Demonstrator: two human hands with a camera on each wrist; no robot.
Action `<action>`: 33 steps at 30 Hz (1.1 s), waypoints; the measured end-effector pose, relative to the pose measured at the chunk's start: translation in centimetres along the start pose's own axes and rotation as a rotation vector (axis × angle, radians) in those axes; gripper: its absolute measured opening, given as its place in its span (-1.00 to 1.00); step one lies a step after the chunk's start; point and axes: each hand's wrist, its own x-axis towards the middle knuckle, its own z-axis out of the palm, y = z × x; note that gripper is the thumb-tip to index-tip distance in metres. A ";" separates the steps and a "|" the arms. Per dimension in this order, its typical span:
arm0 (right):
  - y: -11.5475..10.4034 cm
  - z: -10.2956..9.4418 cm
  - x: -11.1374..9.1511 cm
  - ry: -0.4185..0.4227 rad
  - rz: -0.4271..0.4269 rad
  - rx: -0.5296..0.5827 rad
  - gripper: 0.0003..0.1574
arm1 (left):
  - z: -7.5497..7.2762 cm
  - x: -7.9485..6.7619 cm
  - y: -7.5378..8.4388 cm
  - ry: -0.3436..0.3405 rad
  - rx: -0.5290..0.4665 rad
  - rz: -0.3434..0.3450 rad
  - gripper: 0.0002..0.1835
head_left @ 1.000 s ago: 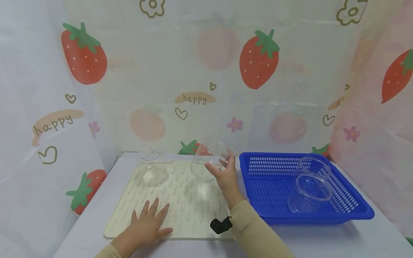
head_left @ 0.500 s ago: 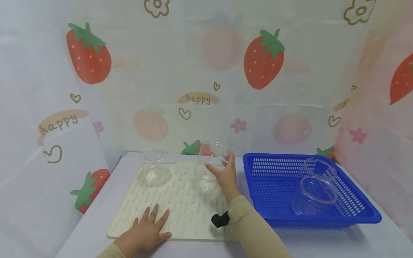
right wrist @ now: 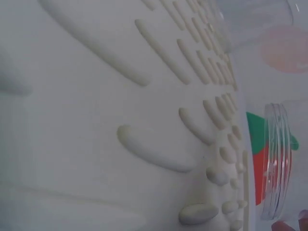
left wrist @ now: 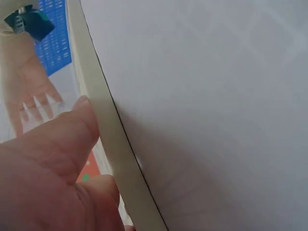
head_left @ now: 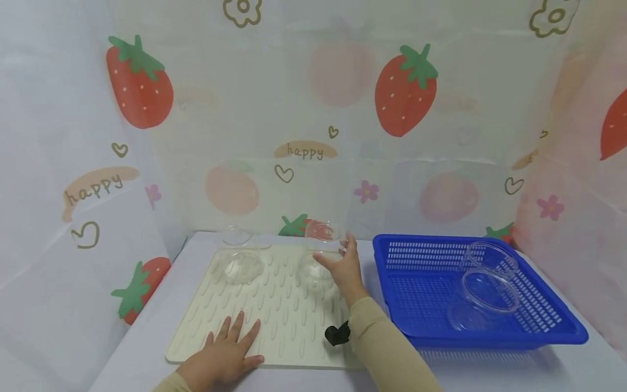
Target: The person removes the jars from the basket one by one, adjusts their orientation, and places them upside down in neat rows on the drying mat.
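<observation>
My right hand [head_left: 344, 268] grips a clear plastic jar [head_left: 323, 231], thumb on its near side and fingers round the right. The jar stands upside down at the back of the cream ridged mat [head_left: 274, 332], its wide rim low over the ridges. In the right wrist view the jar's ringed rim [right wrist: 276, 163] shows close to the mat, with fingertips [right wrist: 303, 222] beside it. A second clear jar [head_left: 240, 267] stands inverted at the mat's back left. My left hand [head_left: 222, 348] lies with spread fingers on the mat's front left, its thumb along the edge in the left wrist view.
A blue perforated basket [head_left: 409, 326] stands right of the mat, holding clear jars [head_left: 490, 291] on its right side. A white cloth covers the table [head_left: 137, 337]. Strawberry-printed sheets [head_left: 303, 98] hang behind and at both sides.
The jar in my right hand has gone from tilted to upright with its rim down, and has lowered onto the mat. My left hand stays on the mat; the view shifts slightly.
</observation>
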 end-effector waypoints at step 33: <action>1.0 0.6 0.2 -0.124 0.013 -0.098 0.37 | 0.8 -0.2 -0.2 0.075 0.044 0.018 -0.12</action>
